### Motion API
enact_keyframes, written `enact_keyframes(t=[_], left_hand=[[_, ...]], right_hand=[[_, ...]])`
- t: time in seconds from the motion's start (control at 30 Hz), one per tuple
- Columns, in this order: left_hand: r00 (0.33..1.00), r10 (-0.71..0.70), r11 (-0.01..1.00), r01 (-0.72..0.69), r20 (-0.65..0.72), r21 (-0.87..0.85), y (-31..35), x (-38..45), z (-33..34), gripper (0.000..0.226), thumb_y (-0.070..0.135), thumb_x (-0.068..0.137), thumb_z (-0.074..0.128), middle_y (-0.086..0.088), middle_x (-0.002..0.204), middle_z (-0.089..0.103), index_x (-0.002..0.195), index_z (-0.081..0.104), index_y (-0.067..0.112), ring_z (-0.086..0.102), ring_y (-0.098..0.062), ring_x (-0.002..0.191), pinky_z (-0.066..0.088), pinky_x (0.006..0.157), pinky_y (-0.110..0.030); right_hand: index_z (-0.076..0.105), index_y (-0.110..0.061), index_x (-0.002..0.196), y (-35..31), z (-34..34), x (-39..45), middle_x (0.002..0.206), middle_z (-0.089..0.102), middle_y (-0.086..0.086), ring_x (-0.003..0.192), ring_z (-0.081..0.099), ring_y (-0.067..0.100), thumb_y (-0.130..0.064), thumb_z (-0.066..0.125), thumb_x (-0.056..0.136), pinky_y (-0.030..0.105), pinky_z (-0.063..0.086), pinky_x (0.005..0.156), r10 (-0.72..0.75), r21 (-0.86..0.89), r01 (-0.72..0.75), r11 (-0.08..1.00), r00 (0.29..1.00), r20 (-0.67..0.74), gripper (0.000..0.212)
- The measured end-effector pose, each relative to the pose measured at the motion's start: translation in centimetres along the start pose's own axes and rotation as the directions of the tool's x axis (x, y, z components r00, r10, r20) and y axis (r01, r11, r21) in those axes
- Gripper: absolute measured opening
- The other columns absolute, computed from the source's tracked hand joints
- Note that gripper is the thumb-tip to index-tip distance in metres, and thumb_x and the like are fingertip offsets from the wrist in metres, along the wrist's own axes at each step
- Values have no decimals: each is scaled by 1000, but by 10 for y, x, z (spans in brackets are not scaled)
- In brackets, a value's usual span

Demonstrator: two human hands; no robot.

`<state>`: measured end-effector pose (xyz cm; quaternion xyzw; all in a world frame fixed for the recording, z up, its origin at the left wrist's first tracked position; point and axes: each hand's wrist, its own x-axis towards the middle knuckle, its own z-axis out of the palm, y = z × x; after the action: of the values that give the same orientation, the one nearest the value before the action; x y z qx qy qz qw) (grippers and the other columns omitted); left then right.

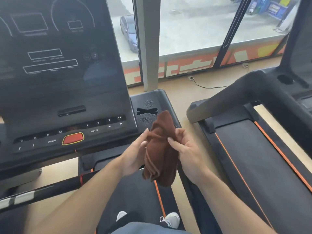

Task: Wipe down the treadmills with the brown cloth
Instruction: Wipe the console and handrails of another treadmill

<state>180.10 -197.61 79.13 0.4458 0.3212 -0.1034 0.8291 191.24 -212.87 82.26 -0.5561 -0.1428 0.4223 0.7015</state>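
From the head view, two treadmills show: the near treadmill [128, 191] under the person's feet and a second treadmill [263, 157] just to its right, each with orange stripes along a black belt. On the near one's console [59, 68], the readable writing is "PROG", "MODE", the numbers 3, 6, 9, 12 on the right row, a 6, 8 and 12 on the left row, and "−" and "+" marks; the small captions under the display outlines are too blurred to read. One red stop button [73, 138] with a yellow rim sits between "PROG" and "MODE". The brown cloth [160, 149], bunched lengthwise, is held in the air in front of the console's right tray [152, 105], which carries water droplets. The left hand [135, 154] cups its side with fingers fairly straight; the right hand [185, 149] grips it with curled fingers and thumb. Two white shoes [170, 219] stand on the belt.
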Motion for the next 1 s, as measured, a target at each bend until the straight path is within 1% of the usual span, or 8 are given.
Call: enact_keyframes(t=[0.13,0.23,0.37,0.47,0.57,0.7,0.87,1.0], left_hand=[[994,98,968,-108,-53,-226,17,-1,16,41,39,99,56,-18,129,69,120,75,9,69,-33,115,41,115,-51],[945,235,928,-287,-226,-238,28,9,16,36,21,94,66,-21,126,70,126,67,7,72,-34,106,58,90,-46],[848,359,893,-434,-390,-120,48,22,18,37,12,83,79,-23,117,73,116,63,5,75,-29,94,60,75,-37],[794,455,858,-512,-403,-42,75,31,20,35,13,76,82,-19,103,75,105,62,6,75,-26,85,61,70,-34],[713,556,827,-528,-427,195,112,41,12,30,18,87,81,-5,109,76,111,64,12,72,-20,100,58,88,-34],[568,642,722,-220,-515,656,128,58,-17,46,26,96,69,8,135,59,138,51,24,57,-14,121,45,106,-37],[642,733,336,-57,-223,940,95,75,-55,45,8,93,59,-1,135,62,133,62,27,49,-20,135,38,115,-38],[744,668,-37,54,-15,998,110,86,-65,58,7,96,50,-1,159,44,152,45,14,22,-19,154,10,127,-35]], right_hand=[[49,-7,117,-1,-7,7,108,72,9,101,67,21,-2,56,103,37,56,92,48,18,-48,999,999,2,16],[50,-11,111,-2,-15,16,110,74,11,100,67,20,-4,58,103,35,56,88,59,-43,-61,997,997,-52,14],[53,-13,109,-10,-22,30,106,78,7,95,72,21,-1,63,100,42,59,88,-34,-183,9,983,990,-134,17],[56,-12,107,-31,-15,47,95,78,-12,90,73,5,0,64,99,22,58,76,-179,-291,125,948,969,-167,17],[60,-25,109,-54,-10,80,99,73,-21,96,69,-5,-13,70,99,19,55,83,-315,-465,203,862,932,-178,18],[40,-30,151,-45,-11,124,158,35,-4,145,33,9,-35,78,91,31,29,120,-382,-867,79,493,915,-134,71],[3,-32,165,29,-14,162,173,-10,-4,158,-16,19,-61,29,106,39,-8,128,-39,-982,108,-158,993,115,71],[-7,-32,164,44,0,190,171,-16,-2,156,-24,23,-64,6,104,46,-14,127,-72,-951,108,-289,988,134,69]])
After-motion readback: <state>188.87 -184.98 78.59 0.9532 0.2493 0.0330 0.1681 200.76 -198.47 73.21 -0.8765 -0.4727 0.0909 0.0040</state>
